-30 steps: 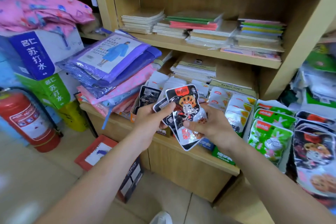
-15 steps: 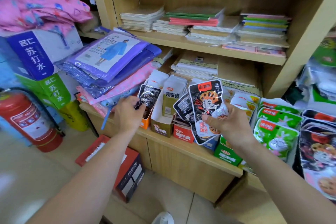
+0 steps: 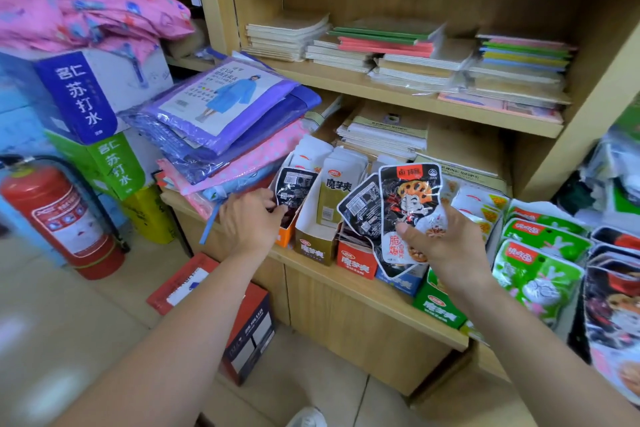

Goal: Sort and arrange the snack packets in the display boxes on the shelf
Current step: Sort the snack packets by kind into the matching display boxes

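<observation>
Now parted from the right hand [image 3: 446, 243], which still grips the fan of black foil snack packets [image 3: 405, 204], the left hand [image 3: 249, 218] pinches a single black packet [image 3: 294, 189] into the orange cardboard display box [image 3: 285, 237], so sorting advances.

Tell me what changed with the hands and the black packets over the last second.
The left hand left the shared bunch, carried one black packet leftward and now holds it at the orange box. The right hand keeps gripping the remaining packets, shifted slightly right. The other display boxes and the raincoat stack stayed put.
</observation>
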The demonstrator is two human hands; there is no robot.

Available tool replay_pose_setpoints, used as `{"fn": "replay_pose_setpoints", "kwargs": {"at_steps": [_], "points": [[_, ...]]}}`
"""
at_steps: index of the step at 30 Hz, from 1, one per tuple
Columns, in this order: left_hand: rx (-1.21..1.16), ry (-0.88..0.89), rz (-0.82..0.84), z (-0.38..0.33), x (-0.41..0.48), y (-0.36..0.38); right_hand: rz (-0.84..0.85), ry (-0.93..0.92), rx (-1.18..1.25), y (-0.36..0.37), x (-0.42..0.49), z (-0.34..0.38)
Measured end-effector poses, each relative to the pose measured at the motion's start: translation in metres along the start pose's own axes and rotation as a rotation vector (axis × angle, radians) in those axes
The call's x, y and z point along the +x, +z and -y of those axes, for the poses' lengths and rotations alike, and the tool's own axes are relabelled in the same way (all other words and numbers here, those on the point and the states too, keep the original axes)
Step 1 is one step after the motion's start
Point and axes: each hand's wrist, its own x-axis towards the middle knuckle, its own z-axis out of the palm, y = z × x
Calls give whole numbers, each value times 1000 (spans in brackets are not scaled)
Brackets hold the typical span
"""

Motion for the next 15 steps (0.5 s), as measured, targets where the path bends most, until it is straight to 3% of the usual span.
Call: {"fn": "replay_pose_setpoints", "kwargs": {"at_steps": [7, 15], "points": [[-23, 40, -8, -2, -4, -7, -70, 41, 61, -3, -2, 3], [-575, -80, -175, -16, 10, -40, -76, 54, 92, 1, 4, 0]]}}
